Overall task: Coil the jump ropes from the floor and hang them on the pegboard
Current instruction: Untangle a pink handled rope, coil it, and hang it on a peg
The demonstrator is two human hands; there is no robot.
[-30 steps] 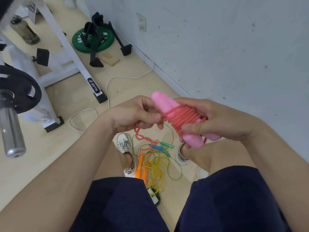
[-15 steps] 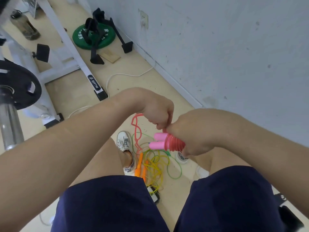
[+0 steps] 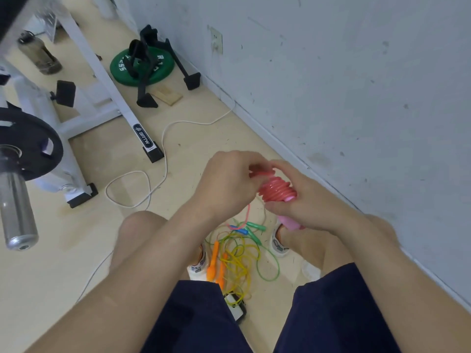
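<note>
Pink jump rope point(image 3: 277, 190) up off the floor, between 2 hands, out in front of the knees and close to the grey wall point(image 3: 356, 98). Wound in tight stacked turns round its pink handle point(image 3: 290, 223), handle end poking out below the fist. Right hand point(image 3: 305, 200) wrapped round coil and handle together, thumb laid across the lower turns, fingers curled behind. Left hand point(image 3: 229, 180) curled as well, fingertips pinching the loose strand at the top of the coil, touching the right forefinger there. Thin pink tail point(image 3: 247, 212) dropping from under the coil toward the pile below.

Down on the floor point(image 3: 76, 250), between the right sneaker point(image 3: 278, 244) and the left sneaker point(image 3: 197, 266): a tangle of more ropes. Green jump rope point(image 3: 254, 226) with its handles nearest the wall side, thin loop trailing toward the shorts. Yellow rope point(image 3: 239, 258) heaped in the middle, orange handles point(image 3: 212, 263) just beside it on the left, a short blue piece point(image 3: 240, 231) touching the green handles. Cannot tell which strand belongs to which handle in the knot. Small black-and-white device point(image 3: 235, 307) at the near edge of the pile, half under the navy shorts point(image 3: 204, 324).

Further out: white cable point(image 3: 158, 174) snaking across the boards, white rack foot point(image 3: 144, 138) marked BRTW, barbell sleeve point(image 3: 15, 212) with a black plate point(image 3: 33, 146) at far left. Against the wall, green weight plate point(image 3: 122, 68) under black push-up stands point(image 3: 144, 72), wooden block point(image 3: 168, 96) beside them, wall outlet point(image 3: 216, 40) above, dark water bottle point(image 3: 40, 57) back left.
</note>
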